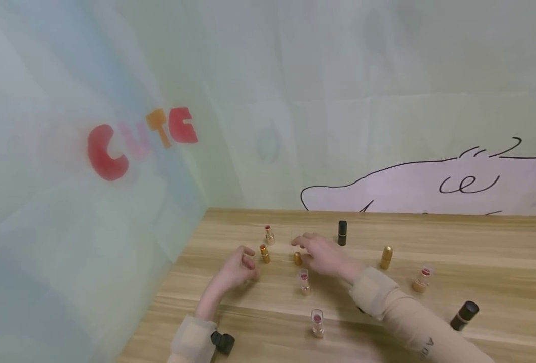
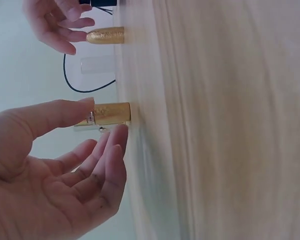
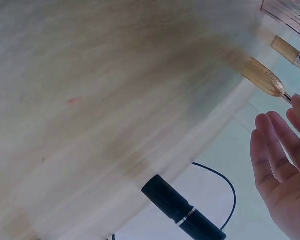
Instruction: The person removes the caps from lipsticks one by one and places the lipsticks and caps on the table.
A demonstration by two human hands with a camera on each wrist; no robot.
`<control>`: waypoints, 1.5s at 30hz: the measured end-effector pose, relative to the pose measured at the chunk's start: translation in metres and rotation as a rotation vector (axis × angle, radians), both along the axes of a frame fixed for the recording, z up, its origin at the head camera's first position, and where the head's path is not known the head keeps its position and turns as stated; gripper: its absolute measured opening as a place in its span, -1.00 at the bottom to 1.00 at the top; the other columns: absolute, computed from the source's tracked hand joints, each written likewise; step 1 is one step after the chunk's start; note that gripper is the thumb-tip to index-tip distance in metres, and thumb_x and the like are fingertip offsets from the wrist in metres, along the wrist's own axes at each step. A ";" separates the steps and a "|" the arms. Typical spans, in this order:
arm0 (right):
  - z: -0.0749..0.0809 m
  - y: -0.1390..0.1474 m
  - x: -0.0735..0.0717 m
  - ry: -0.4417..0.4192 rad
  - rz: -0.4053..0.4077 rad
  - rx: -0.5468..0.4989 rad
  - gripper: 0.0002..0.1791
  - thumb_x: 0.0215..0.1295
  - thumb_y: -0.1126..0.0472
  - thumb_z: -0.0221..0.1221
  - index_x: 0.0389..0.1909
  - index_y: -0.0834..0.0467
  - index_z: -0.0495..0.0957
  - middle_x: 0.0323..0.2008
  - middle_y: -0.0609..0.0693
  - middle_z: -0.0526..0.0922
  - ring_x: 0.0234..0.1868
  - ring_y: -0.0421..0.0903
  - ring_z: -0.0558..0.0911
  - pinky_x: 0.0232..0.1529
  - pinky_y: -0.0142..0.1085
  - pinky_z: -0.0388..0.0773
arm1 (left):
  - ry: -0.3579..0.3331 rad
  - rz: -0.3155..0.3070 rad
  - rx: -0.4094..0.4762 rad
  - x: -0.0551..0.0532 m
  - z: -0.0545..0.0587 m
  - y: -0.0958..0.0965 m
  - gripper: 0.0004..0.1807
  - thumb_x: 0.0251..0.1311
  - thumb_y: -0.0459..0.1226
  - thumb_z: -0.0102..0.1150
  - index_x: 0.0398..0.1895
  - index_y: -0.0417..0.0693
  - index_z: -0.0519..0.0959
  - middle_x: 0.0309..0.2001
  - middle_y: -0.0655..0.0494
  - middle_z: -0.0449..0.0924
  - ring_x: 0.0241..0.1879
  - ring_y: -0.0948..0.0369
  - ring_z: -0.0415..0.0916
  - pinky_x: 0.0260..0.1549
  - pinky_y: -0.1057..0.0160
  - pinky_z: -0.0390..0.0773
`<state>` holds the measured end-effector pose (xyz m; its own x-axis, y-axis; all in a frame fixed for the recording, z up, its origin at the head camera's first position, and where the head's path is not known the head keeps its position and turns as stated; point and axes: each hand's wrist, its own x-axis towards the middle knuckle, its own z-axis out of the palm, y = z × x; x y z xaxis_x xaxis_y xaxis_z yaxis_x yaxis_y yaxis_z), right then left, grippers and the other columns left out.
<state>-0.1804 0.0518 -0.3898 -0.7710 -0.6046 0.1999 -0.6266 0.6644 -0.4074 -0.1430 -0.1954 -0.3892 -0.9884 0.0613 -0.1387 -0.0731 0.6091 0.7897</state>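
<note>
My left hand (image 1: 237, 269) is beside an uncapped gold lipstick (image 1: 265, 254) that stands upright on the table. In the left wrist view its thumb and loosely bent fingers lie around the lipstick's tube (image 2: 112, 113) without pinching it. My right hand (image 1: 325, 255) hovers by a rounded gold cap (image 1: 297, 258), which stands on the table. Its fingers are relaxed and spread, the tips close to the cap's top in the left wrist view. Behind the gold lipstick stands another uncapped lipstick (image 1: 270, 235) with a red tip. A clear cap (image 2: 97, 65) shows near the right hand.
Two clear-capped lipsticks (image 1: 304, 282) (image 1: 317, 323) stand in front of the hands. Farther right are a black tube (image 1: 342, 233), a gold bullet-shaped lipstick (image 1: 386, 257), another clear-capped lipstick (image 1: 422, 279) and a second black tube (image 1: 465, 315). Draped walls border the wooden table (image 1: 499, 262).
</note>
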 end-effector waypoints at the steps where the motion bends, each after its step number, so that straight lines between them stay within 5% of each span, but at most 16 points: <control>1: 0.001 0.001 0.001 0.013 -0.007 0.003 -0.62 0.23 0.32 0.18 0.09 0.14 0.52 0.00 0.07 0.65 -0.02 0.00 0.63 -0.06 -0.13 0.61 | 0.001 -0.005 -0.001 0.002 0.000 0.001 -0.47 -0.07 -0.53 0.28 0.05 -0.35 0.39 -0.27 -0.15 0.56 -0.42 0.16 0.50 -0.45 0.24 0.57; 9: 0.014 0.010 0.010 0.032 -0.095 -0.029 -0.73 0.25 0.22 0.20 -0.03 0.13 0.59 -0.10 0.00 0.67 -0.11 -0.08 0.65 -0.09 -0.19 0.62 | 0.046 -0.124 -0.055 0.016 0.005 0.012 -0.64 -0.01 -0.46 0.29 -0.10 -0.31 0.47 -0.23 -0.15 0.59 -0.35 0.18 0.51 -0.41 0.30 0.53; 23: 0.027 0.023 0.034 0.014 -0.059 -0.123 -0.78 0.27 0.13 0.21 -0.12 0.12 0.63 -0.20 -0.06 0.68 -0.19 -0.10 0.64 -0.21 -0.28 0.57 | 0.143 -0.347 -0.058 0.024 0.004 0.046 -0.55 0.01 -0.35 0.38 0.00 -0.31 0.52 -0.15 -0.19 0.60 -0.25 0.12 0.59 -0.27 0.34 0.58; 31: 0.032 0.023 0.047 -0.033 -0.038 -0.093 -0.72 0.25 0.03 0.23 -0.08 0.05 0.62 -0.11 -0.08 0.68 -0.14 -0.14 0.62 -0.15 -0.26 0.58 | 0.153 -0.393 -0.048 0.025 -0.003 0.061 -0.50 -0.06 -0.32 0.43 0.01 -0.27 0.53 -0.14 -0.12 0.59 -0.17 0.05 0.56 -0.11 0.08 0.60; 39: 0.032 0.019 0.052 0.052 0.031 -0.074 -0.69 0.21 0.02 0.26 -0.08 0.06 0.63 -0.10 -0.05 0.70 -0.08 -0.10 0.65 -0.05 -0.21 0.59 | 0.137 -0.405 -0.062 0.021 -0.008 0.072 -0.60 -0.09 -0.30 0.45 -0.12 -0.13 0.59 -0.22 0.03 0.61 -0.25 0.19 0.55 -0.22 0.35 0.55; 45: 0.028 0.013 0.057 0.020 0.028 -0.048 -0.73 0.19 0.06 0.27 -0.09 0.03 0.64 -0.09 -0.09 0.67 -0.07 -0.14 0.62 -0.04 -0.23 0.59 | 0.117 -0.425 -0.074 0.017 -0.013 0.075 -0.69 -0.10 -0.29 0.45 -0.25 -0.10 0.59 -0.27 0.05 0.61 -0.32 0.26 0.51 -0.29 0.38 0.53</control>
